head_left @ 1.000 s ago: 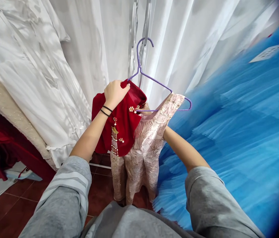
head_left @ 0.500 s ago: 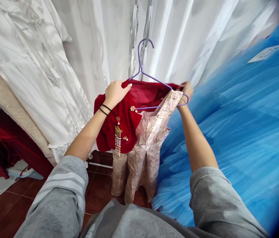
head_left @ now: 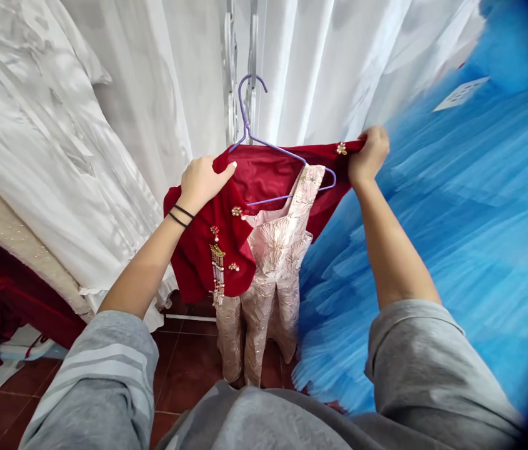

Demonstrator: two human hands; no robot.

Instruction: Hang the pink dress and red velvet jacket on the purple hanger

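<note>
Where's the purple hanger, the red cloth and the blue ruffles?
Purple hanger (head_left: 278, 150): head view, on its sloping arm.
Red cloth (head_left: 261, 175): head view, on its inner side.
Blue ruffles (head_left: 432, 219): head view, on the middle layers.

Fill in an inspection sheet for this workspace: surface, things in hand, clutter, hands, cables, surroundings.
Surface: red-brown tiled floor.
Things in hand: red garment with beaded ornaments, partly in front of and partly behind a pink garment on a purple hanger.
Clutter: dark red fabric bunched at lower left.
Hands: left hand and right hand each grip the red garment.
Cables: nothing seen.
Surroundings: white drapes behind, white garments left, blue tulle right.
</note>
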